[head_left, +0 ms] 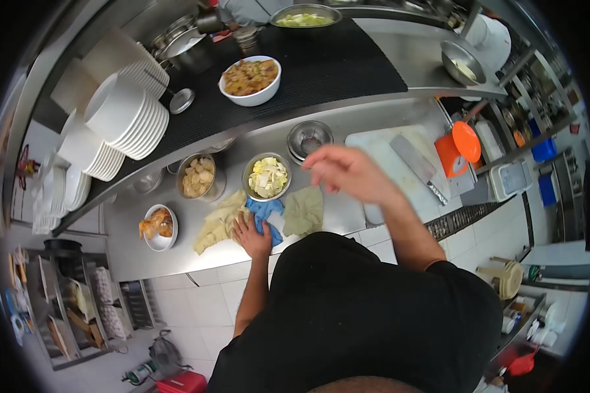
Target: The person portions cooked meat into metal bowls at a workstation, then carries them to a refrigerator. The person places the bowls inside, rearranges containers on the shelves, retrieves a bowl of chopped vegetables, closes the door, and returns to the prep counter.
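My left hand [252, 237] lies flat with fingers apart at the counter's front edge, touching a pale yellow cloth [217, 226] and a blue cloth [273, 213]. To its right is a greenish cloth [303, 211]. Behind the cloths stands a metal bowl of chopped pale leaves [267, 177]. My right hand [353, 173] hangs in the air over the counter, fingers loosely bent and apart, with nothing visible in it. Near it are a metal strainer [310, 139] and a white cutting board [373, 141] bearing a cleaver [414, 160].
On the counter's left are a metal pot of pale chunks [198, 178] and a white bowl of browned food [158, 227]. The shelf above holds a filled white dish [250, 80] and stacked white bowls [128, 114]. An orange container [451, 156] stands right of the board.
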Tool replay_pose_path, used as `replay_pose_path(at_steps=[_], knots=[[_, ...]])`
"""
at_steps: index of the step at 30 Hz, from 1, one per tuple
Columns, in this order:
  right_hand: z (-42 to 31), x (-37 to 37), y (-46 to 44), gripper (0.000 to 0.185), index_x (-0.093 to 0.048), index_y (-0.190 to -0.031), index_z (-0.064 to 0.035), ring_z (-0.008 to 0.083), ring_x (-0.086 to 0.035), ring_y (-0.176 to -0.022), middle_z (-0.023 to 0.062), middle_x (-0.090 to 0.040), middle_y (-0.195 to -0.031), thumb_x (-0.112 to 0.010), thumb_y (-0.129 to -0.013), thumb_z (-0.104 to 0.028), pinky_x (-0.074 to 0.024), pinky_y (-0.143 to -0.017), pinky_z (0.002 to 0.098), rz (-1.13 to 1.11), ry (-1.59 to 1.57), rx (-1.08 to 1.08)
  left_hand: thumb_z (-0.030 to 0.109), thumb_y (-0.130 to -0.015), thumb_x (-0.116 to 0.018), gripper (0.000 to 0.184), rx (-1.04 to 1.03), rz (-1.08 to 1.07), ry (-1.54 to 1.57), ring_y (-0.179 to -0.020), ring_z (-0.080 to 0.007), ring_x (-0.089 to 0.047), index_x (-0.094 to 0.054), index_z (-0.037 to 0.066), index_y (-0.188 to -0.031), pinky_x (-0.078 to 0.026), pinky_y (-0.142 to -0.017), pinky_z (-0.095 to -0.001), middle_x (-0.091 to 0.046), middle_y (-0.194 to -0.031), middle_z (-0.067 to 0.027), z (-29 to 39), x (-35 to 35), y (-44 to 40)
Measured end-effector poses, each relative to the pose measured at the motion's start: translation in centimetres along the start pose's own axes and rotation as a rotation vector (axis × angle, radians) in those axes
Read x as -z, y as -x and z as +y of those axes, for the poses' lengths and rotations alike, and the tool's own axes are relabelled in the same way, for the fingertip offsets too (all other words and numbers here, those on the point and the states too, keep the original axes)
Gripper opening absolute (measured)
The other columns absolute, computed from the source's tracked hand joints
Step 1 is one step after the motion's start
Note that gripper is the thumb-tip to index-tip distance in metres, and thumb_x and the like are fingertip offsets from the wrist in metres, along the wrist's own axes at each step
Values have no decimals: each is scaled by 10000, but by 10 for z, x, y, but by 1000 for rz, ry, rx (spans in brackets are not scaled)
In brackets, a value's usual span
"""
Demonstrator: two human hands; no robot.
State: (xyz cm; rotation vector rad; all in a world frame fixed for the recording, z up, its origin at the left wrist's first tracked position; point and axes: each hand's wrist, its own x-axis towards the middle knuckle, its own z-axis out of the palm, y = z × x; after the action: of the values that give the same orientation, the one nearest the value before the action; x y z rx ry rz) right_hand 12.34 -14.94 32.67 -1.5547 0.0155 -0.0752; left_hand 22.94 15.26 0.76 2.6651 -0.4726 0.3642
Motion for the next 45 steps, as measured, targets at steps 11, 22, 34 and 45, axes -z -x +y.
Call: replay_pose_path(at_steps=[11,22,34,45], knots=[[-61,112,13,337,-685,-1234,-54,209,-667,-1000,90,-706,-1102,-712,-972,-264,-536,-845,342,832,833,379,370,-911,-652,498,-23,21,-12,-1461,-468,-349,-654,112,-1338,-213,-1226,-590,-452,-1555,-192,1,-1,2],[-6,86,-27,752,-519,-1479,-85,433,-403,-1436,268,-488,-1497,-789,-853,-403,-236,-1223,581,695,1514,348,373,-898,-666,514,-16,15,-2,-1467,-451,-342,-648,120,-1345,-213,-1228,-590,-450,-1556,-181,-4,-3,2],[-4,93,-17,771,-509,-1493,-89,418,-371,-1464,254,-459,-1526,-790,-850,-408,-223,-1238,559,686,1447,348,397,-918,-654,528,-51,-15,-17,-1485,-443,-320,-649,109,-1361,-215,-1225,-585,-430,-1575,-168,-4,-8,6],[-48,160,-82,723,-468,-1538,-187,318,-625,-1089,219,-583,-1314,-756,-907,-388,-510,-970,399,618,1068,475,382,-919,-657,519,-45,15,-25,-1483,-453,-320,-642,110,-1360,-211,-1223,-601,-429,-1576,-176,-5,-9,7]])
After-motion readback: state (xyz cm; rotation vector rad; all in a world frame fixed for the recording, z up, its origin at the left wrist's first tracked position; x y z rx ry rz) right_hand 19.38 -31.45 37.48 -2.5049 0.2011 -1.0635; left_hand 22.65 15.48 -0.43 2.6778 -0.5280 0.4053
